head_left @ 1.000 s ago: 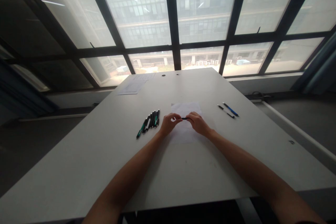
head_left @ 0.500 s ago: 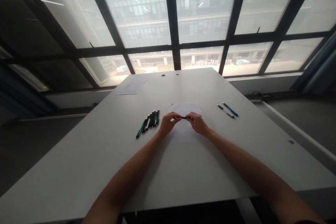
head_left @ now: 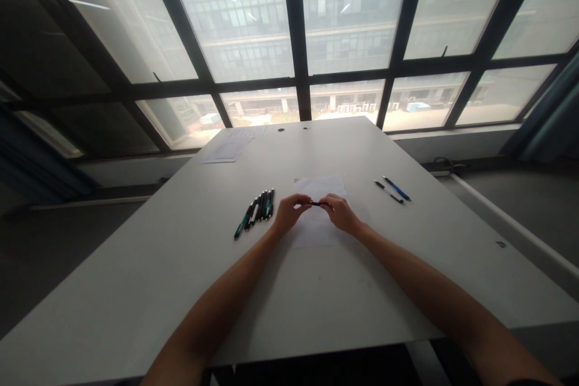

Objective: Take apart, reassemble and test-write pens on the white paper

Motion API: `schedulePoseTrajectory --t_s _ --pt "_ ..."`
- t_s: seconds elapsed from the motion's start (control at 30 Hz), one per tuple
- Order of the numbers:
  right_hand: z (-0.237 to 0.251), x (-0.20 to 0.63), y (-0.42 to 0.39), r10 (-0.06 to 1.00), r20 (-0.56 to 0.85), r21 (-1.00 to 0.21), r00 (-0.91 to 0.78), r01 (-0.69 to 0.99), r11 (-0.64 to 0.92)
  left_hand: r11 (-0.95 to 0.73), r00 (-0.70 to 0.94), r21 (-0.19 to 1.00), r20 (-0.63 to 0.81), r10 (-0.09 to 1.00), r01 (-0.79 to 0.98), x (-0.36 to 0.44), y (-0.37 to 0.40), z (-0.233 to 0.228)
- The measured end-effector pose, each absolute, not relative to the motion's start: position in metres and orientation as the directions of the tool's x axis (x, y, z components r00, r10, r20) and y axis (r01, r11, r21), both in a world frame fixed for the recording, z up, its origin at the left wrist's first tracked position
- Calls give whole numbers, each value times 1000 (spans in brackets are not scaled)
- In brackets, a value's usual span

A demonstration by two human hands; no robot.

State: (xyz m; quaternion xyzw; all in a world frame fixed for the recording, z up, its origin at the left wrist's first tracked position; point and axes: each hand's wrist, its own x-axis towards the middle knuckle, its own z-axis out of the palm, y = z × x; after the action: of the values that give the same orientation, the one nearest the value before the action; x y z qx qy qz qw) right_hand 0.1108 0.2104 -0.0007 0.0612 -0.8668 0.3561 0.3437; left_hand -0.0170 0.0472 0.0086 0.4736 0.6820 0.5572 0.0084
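Note:
Between my two hands a short dark pen (head_left: 315, 203) is held level above a white sheet of paper (head_left: 319, 235). My left hand (head_left: 289, 212) pinches its left end with thumb and fingertips. At the right end, the fingers of my right hand (head_left: 338, 212) close on it as well. The fingers cover both ends of the pen. Left of my left hand lies a row of several pens (head_left: 256, 212), black, green and white. Off to the right, a blue pen (head_left: 397, 187) and a black and white pen (head_left: 389, 192) lie side by side.
The white table (head_left: 181, 289) stretches toward the windows. Printed papers (head_left: 226, 149) lie at its far left. A small dark tag (head_left: 501, 244) is near the right edge. A round dark spot (head_left: 281, 129) shows at the far end.
Almost nothing differs. Both hands keep hold of the pen over the paper, with only a very slight shift of the fingers.

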Motion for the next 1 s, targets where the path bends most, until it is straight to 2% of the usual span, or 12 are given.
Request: schedulePoseTrajectory --t_s 0.17,0.47,0.7,1.0 --pt "-1 110 210 146 639 -582 -756 -350 734 -68 -508 726 541 670 684 -19 45 8" --pt "-1 110 210 157 625 -595 -765 -336 730 -143 -476 730 567 672 669 -20 47 6" --pt "1 111 209 157 628 -592 -762 -337 732 -112 -534 787 508 676 607 -21 48 4" --pt "-3 109 211 154 634 -585 -758 -340 736 -202 -496 823 495 714 530 -25 48 0"
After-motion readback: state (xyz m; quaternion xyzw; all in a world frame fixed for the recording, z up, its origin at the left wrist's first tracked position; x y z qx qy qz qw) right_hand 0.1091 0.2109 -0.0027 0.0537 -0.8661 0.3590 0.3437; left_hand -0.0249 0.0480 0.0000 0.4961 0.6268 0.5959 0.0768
